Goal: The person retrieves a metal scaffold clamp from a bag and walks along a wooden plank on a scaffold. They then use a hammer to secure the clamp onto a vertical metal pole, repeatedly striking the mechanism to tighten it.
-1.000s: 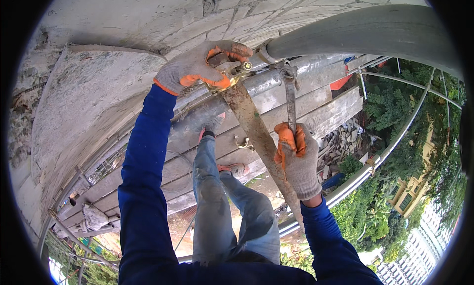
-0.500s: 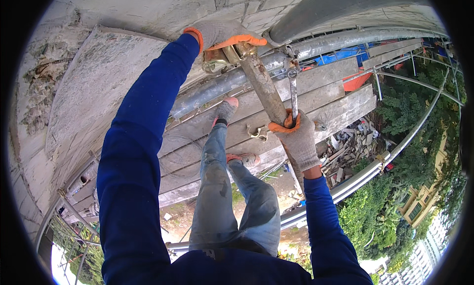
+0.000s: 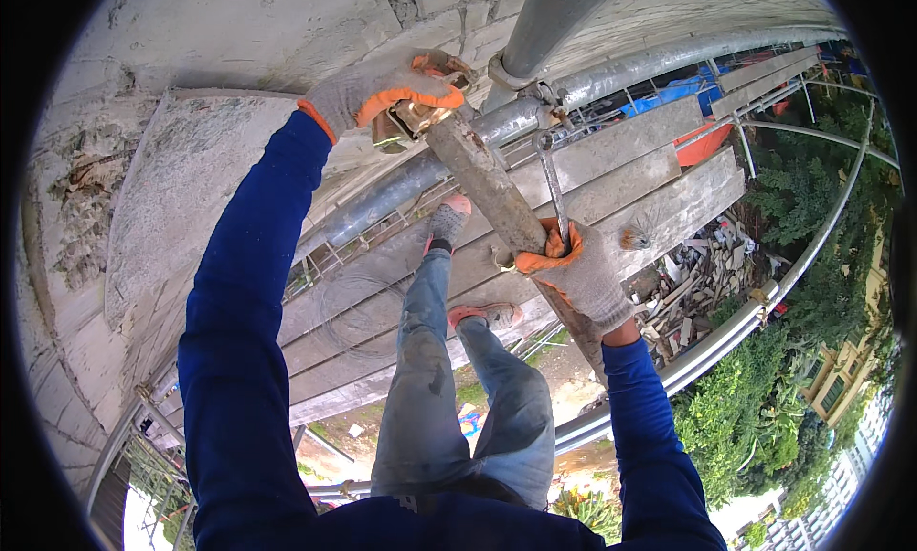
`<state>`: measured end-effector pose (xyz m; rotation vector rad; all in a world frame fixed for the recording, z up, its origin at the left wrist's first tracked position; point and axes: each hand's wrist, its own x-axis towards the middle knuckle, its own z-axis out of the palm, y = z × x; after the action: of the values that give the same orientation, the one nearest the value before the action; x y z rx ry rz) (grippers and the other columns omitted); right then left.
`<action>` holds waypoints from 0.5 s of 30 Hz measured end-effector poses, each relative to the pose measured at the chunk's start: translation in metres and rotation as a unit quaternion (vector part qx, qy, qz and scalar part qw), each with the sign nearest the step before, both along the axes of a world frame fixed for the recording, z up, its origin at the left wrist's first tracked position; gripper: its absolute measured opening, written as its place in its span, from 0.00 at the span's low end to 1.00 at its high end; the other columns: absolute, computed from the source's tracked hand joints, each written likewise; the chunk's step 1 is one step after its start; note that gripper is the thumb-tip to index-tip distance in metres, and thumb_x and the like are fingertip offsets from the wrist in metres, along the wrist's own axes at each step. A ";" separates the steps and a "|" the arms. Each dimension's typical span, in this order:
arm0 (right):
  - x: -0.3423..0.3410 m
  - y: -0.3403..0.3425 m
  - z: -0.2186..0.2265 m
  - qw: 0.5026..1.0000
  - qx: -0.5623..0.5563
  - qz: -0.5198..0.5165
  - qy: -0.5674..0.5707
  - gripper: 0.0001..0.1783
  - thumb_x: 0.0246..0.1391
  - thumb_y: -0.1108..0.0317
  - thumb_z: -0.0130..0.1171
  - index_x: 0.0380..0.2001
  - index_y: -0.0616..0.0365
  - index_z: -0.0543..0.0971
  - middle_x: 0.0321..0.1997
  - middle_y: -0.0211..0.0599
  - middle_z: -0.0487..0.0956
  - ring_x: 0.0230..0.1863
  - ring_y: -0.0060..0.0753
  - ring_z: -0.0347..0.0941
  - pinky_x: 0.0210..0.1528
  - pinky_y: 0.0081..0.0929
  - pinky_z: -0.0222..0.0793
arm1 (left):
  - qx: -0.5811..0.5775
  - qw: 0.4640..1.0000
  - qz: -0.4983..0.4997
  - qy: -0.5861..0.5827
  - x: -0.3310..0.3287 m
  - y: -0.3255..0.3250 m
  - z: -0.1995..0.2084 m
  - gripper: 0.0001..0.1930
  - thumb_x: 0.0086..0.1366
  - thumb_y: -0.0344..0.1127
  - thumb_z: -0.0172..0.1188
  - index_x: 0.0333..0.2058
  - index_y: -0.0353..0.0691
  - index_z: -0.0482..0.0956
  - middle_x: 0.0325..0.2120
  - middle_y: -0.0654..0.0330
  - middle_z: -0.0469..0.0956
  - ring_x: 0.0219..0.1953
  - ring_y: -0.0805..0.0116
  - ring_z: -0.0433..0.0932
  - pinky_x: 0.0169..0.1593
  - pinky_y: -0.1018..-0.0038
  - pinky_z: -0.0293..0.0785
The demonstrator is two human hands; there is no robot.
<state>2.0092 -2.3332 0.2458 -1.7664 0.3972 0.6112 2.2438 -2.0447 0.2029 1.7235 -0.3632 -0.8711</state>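
My left hand (image 3: 380,91), in a grey knit glove with orange palm, is closed over a metal scaffold coupler (image 3: 388,131) at the upper end of a worn steel pipe (image 3: 489,186). The pipe slants down to the right. Lower on it, my right hand (image 3: 587,279), gloved alike, wraps round the pipe and also grips a ring-ended wrench (image 3: 552,180). The wrench points up beside the pipe, its ring end near a coupler (image 3: 549,112) on the long horizontal tube (image 3: 516,123). Its lower end is hidden in the glove.
Wooden planks (image 3: 611,193) lie under my feet, with a coil of wire (image 3: 349,307) on them. A thick grey upright tube (image 3: 549,31) stands by the rough wall (image 3: 210,169). Curved guard rails (image 3: 707,346) run along the outer side, above rubble (image 3: 697,274) and trees.
My left hand has shifted left and slightly down with the coupler and the pipe's upper end. The wrench now leans more to the left. My view has turned a little.
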 end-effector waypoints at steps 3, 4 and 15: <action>0.012 -0.002 -0.002 0.999 0.037 -0.005 0.023 0.28 0.43 0.62 0.79 0.43 0.66 0.78 0.25 0.19 0.68 0.26 0.11 0.61 0.27 0.14 0.60 | -0.036 0.995 0.036 0.082 0.000 0.001 0.006 0.30 0.55 0.49 0.71 0.53 0.38 0.79 0.46 0.58 0.78 0.48 0.69 0.75 0.54 0.73 0.73; 0.009 -0.003 -0.002 1.000 0.023 -0.007 0.011 0.27 0.44 0.63 0.79 0.42 0.66 0.78 0.25 0.19 0.68 0.26 0.11 0.61 0.27 0.15 0.61 | -0.064 0.995 0.039 0.069 -0.004 -0.009 0.012 0.31 0.54 0.48 0.72 0.54 0.37 0.79 0.46 0.59 0.78 0.47 0.70 0.76 0.53 0.73 0.73; -0.006 0.029 -0.020 0.942 -0.211 0.083 -0.248 0.22 0.44 0.65 0.76 0.40 0.64 0.78 0.33 0.34 0.76 0.23 0.22 0.73 0.27 0.21 0.70 | -0.132 0.990 0.035 -0.030 -0.015 -0.005 -0.005 0.29 0.53 0.42 0.74 0.53 0.37 0.80 0.46 0.60 0.79 0.48 0.71 0.76 0.54 0.75 0.70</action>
<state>2.0033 -2.3039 0.2260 -2.3013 0.0222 0.1795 2.2290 -2.0499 0.1982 1.5091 -0.4362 -0.6885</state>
